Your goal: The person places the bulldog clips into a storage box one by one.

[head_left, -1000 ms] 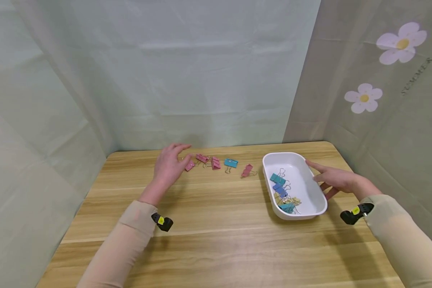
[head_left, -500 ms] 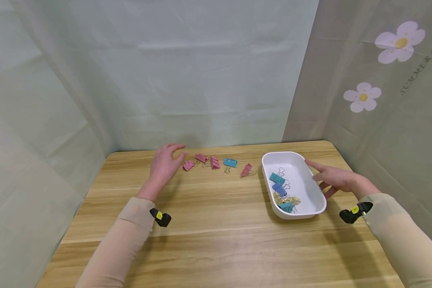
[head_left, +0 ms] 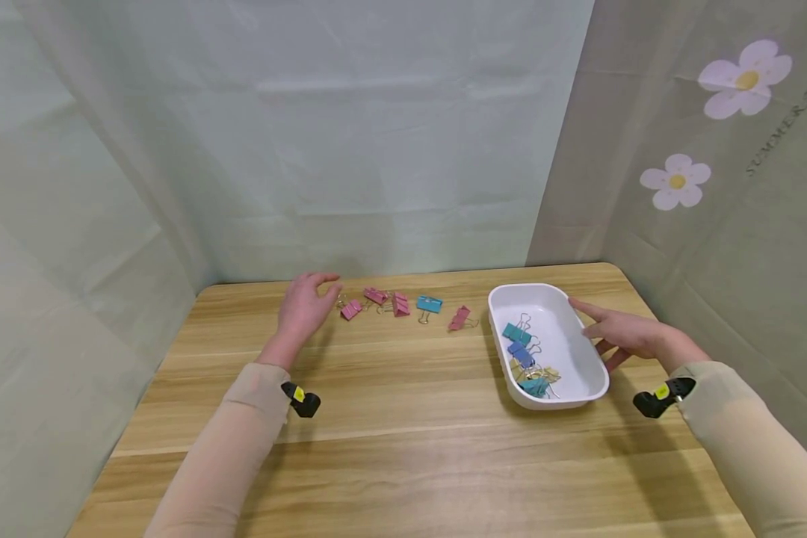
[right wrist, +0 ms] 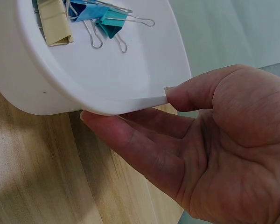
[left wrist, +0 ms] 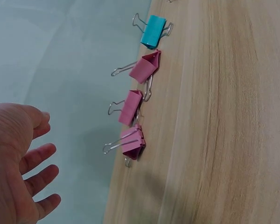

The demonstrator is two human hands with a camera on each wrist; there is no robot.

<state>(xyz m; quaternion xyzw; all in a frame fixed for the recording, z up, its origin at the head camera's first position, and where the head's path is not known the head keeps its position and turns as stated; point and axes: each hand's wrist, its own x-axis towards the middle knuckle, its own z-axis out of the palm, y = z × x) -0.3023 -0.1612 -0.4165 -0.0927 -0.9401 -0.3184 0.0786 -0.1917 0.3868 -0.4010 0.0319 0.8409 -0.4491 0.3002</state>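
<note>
Desk (head_left: 390, 456): wood-grain top, with a loose row of clips along its far edge.
White tray (head_left: 557, 406): set toward the desk's right edge; teal, blue and yellow clips (head_left: 521, 354) gather along its left side, leaving bare floor on the right.
Right grip (head_left: 624, 335): pinching the tray's rim on the side facing the desk's right edge; a light, steady hold should do, since a hard squeeze could tip it.
Left grip (head_left: 304, 306): fingers loosely spread, holding nothing, near the far edge toward the far left corner.
Loose clips: counting from the far left corner, three bunched pink clips (head_left: 376, 295), one blue clip (head_left: 429, 304), then a lone pink clip (head_left: 460, 318).
Nearest clip (left wrist: 133, 142): pink, just beside the left grip, not touching; a pinch across its body would likely be surest.
Wire loops (left wrist: 104, 150): sticking out and close to neighbouring clips; lifting straight up should lessen the risk of snagging.
</note>
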